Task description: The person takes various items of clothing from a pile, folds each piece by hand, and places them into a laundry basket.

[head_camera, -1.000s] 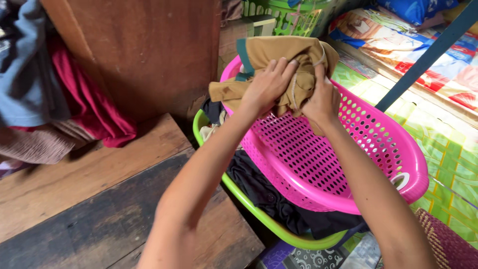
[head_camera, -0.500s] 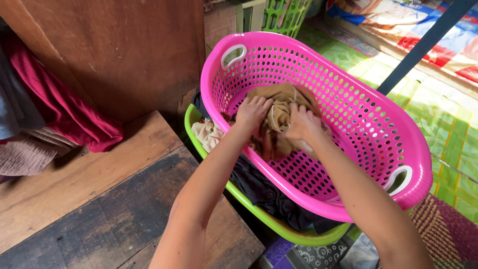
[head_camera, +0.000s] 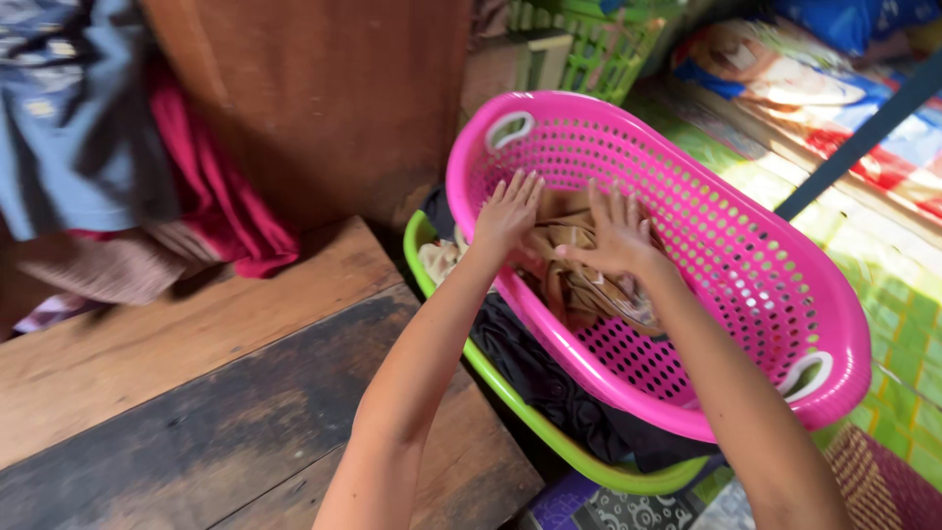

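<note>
Both the left hand [head_camera: 505, 211] and right hand [head_camera: 613, 236] lie flat, fingers spread, gripping nothing, on crumpled tan cloth [head_camera: 579, 280] inside a perforated pink plastic basket [head_camera: 746, 265], hiding the cloth's middle.

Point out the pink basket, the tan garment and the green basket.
pink basket [head_camera: 746, 265], head view, inner side wall
tan garment [head_camera: 579, 285], head view, bunched middle
green basket [head_camera: 549, 432], head view, front rim
</note>
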